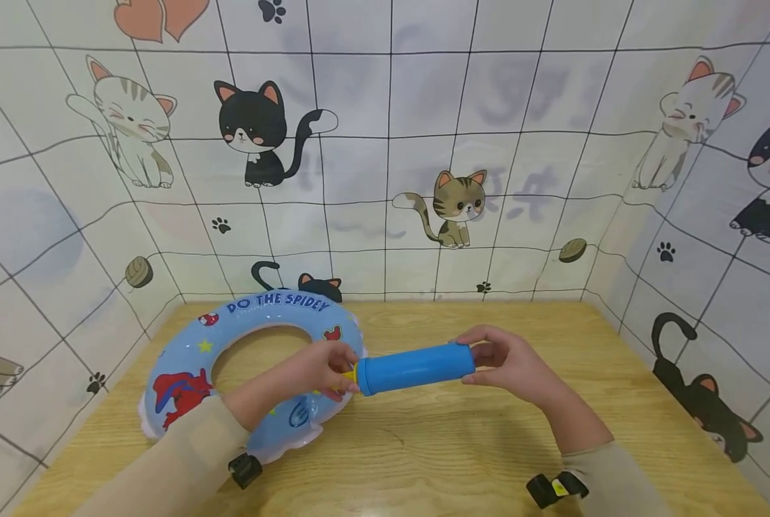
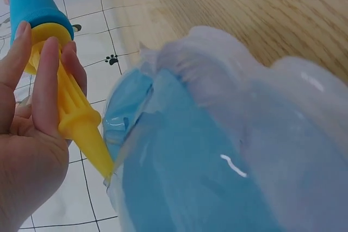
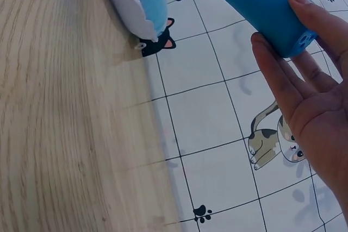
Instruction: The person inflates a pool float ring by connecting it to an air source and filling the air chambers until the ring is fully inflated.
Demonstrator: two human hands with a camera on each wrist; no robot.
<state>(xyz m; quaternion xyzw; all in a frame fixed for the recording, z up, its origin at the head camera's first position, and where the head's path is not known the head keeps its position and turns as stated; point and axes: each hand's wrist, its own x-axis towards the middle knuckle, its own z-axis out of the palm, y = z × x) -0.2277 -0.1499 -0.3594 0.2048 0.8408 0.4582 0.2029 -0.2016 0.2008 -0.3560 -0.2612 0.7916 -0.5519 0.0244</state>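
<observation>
A blue hand pump (image 1: pixel 417 368) is held almost level above the table, its right end slightly higher. My left hand (image 1: pixel 323 370) pinches the yellow nozzle end (image 2: pixel 79 115) between thumb and fingers. In the left wrist view the nozzle's narrow tip meets a clear part at the edge of the light-blue inflatable swim ring (image 1: pixel 187 345). My right hand (image 1: pixel 511 362) grips the pump's other end with thumb and fingertips, which the right wrist view also shows. Red cartoon figures and the words "DO THE SPIDEY" decorate the ring.
The ring rests at the left of the wood-grain table (image 1: pixel 488 445), its far side near the back wall (image 1: pixel 359 215). A white tile-patterned cloth with cartoon cats covers the back and both sides. Black wrist cameras (image 1: pixel 245 470) sit on both sleeves.
</observation>
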